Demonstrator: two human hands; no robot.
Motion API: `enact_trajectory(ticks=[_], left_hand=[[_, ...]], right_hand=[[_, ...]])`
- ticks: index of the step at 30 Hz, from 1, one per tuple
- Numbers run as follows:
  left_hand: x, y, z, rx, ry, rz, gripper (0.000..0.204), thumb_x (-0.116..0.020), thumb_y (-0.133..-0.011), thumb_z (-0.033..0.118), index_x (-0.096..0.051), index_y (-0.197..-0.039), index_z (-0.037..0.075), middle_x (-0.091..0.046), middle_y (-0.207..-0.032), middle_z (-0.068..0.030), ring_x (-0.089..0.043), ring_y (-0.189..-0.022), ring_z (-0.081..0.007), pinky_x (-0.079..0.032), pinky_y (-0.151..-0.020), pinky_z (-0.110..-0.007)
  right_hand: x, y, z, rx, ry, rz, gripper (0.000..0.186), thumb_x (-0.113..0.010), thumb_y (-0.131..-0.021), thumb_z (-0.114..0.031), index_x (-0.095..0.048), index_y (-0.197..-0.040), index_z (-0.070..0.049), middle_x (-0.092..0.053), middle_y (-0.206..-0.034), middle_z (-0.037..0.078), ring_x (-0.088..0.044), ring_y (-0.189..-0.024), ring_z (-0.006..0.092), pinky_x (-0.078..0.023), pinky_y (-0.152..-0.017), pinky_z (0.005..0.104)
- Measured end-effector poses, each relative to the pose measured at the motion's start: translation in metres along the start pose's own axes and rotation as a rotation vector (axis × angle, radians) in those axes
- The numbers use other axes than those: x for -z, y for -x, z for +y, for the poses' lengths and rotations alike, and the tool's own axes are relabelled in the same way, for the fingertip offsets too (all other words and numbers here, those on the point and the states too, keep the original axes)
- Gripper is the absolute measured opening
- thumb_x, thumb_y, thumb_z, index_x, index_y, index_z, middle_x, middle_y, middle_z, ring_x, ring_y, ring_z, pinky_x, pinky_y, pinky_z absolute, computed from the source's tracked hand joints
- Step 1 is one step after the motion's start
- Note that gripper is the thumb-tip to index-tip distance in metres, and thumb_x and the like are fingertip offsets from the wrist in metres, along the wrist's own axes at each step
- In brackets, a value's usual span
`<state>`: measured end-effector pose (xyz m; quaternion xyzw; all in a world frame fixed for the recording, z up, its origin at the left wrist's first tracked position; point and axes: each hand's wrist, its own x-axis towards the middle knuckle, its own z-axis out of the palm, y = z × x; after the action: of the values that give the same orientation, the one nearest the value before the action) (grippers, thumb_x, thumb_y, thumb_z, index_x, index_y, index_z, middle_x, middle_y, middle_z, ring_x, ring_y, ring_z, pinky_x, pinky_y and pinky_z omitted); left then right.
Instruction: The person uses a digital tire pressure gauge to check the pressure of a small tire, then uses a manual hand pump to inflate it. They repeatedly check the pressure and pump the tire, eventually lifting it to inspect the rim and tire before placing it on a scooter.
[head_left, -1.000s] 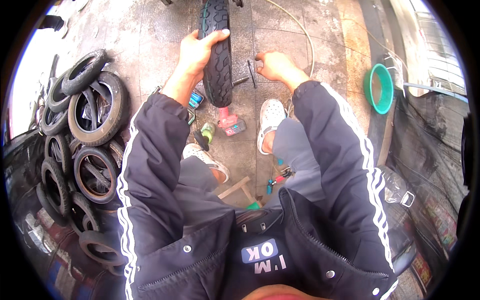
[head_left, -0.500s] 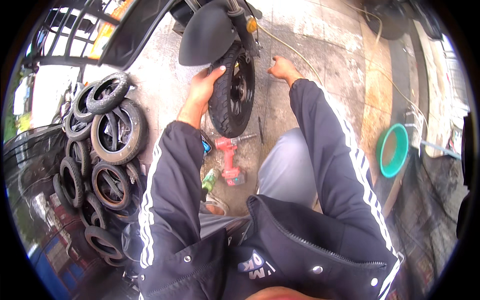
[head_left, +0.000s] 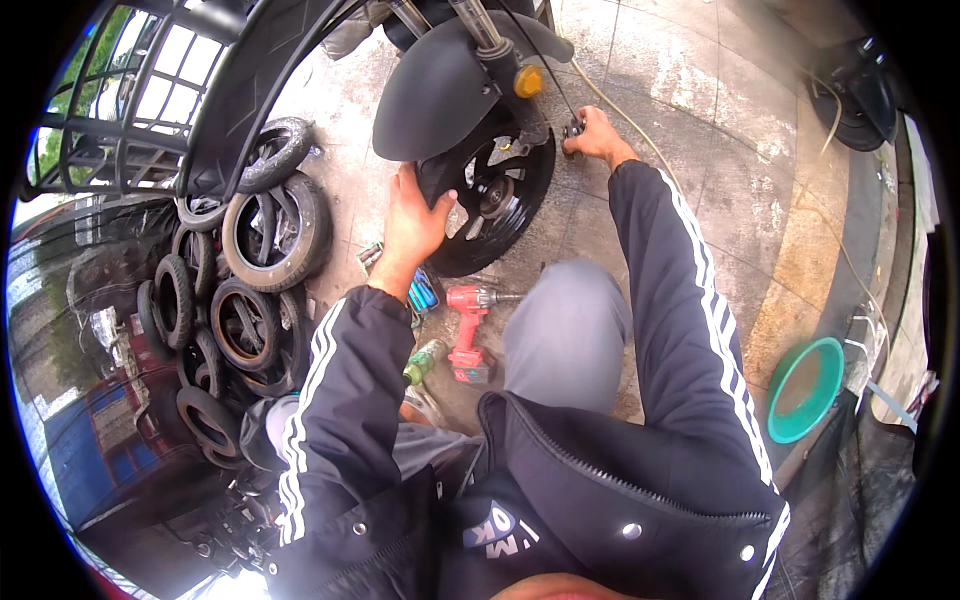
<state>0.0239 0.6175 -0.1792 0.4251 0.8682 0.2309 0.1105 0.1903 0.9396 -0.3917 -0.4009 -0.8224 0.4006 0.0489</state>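
A black motorcycle front wheel (head_left: 535, 200) with a spoked rim sits beneath a dark mudguard (head_left: 435, 90) and between the fork legs. My left hand (head_left: 415, 225) grips the tyre's near left side, thumb lying toward the rim. Off to the wheel's right, my right hand (head_left: 598, 138) is closed around a small dark part (head_left: 573, 128) at the end of a black cable; its exact kind is unclear. A red cordless impact wrench (head_left: 468, 325) lies on the ground just below the wheel, beside my grey-trousered knee.
Several used tyres (head_left: 275, 235) are heaped at the left. A green bottle (head_left: 425, 360) and a blue item (head_left: 422, 292) lie near the wrench. At the right stands a green basin (head_left: 805, 390). A pale hose (head_left: 635, 130) runs across the paving, and a black rack (head_left: 150, 100) juts in at upper left.
The wheel has turned so its spoked side faces me more. My left hand has shifted on the tyre. My right hand, which showed no visible object, now holds the dark part on the cable.
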Motion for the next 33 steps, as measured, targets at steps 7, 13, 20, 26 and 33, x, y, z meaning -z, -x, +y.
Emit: enact_trajectory(ticks=[7,13,20,26,33], left_hand=[[-0.009,-0.023,0.037,0.085,-0.007,0.03,0.072,-0.081,-0.087,0.034,-0.051,-0.139,-0.005,-0.061,-0.128,-0.0324,-0.061,-0.119,-0.0511,-0.051,-0.1,-0.053],[-0.002,-0.039,0.032,0.056,0.244,-0.077,0.064,-0.082,-0.087,0.041,-0.064,-0.131,-0.001,-0.072,-0.121,-0.0254,-0.069,-0.116,-0.0406,-0.053,-0.1,-0.043],[-0.008,-0.039,0.004,-0.023,0.321,-0.068,0.064,-0.083,-0.086,0.041,-0.064,-0.13,-0.002,-0.071,-0.121,-0.0265,-0.067,-0.118,-0.0424,-0.053,-0.1,-0.045],[-0.012,-0.053,-0.006,-0.117,0.277,-0.092,0.073,-0.081,-0.084,0.051,-0.064,-0.131,-0.001,-0.07,-0.123,-0.0283,-0.065,-0.119,-0.0453,-0.052,-0.1,-0.047],[-0.008,-0.062,-0.021,-0.207,0.326,-0.204,0.08,-0.082,-0.082,0.053,-0.06,-0.136,-0.002,-0.068,-0.129,-0.0276,-0.063,-0.125,-0.0433,-0.049,-0.107,-0.044]], right_hand=[[0.012,0.065,-0.016,-0.211,-0.32,-0.384,0.106,-0.097,-0.064,-0.044,-0.044,-0.14,0.008,-0.059,-0.133,0.025,-0.058,-0.126,0.0363,-0.048,-0.105,0.0437],[-0.007,0.118,-0.101,-0.465,-0.702,-0.52,0.087,-0.082,-0.077,-0.061,-0.056,-0.135,-0.001,-0.065,-0.129,0.015,-0.063,-0.112,0.0253,-0.052,-0.085,0.0407],[-0.017,0.115,-0.101,-0.517,-0.941,-0.175,0.095,-0.073,-0.083,-0.073,-0.047,-0.142,-0.003,-0.059,-0.135,0.015,-0.062,-0.109,0.0237,-0.054,-0.075,0.0338],[-0.043,0.122,-0.113,-0.483,-0.804,-0.162,0.098,-0.07,-0.084,-0.078,-0.05,-0.137,0.002,-0.066,-0.118,0.013,-0.066,-0.086,0.0189,-0.053,-0.059,0.0302],[-0.054,0.104,-0.128,-0.501,-0.698,-0.146,0.093,-0.063,-0.091,-0.076,-0.049,-0.14,0.001,-0.066,-0.13,0.014,-0.068,-0.102,0.0235,-0.056,-0.069,0.0368]])
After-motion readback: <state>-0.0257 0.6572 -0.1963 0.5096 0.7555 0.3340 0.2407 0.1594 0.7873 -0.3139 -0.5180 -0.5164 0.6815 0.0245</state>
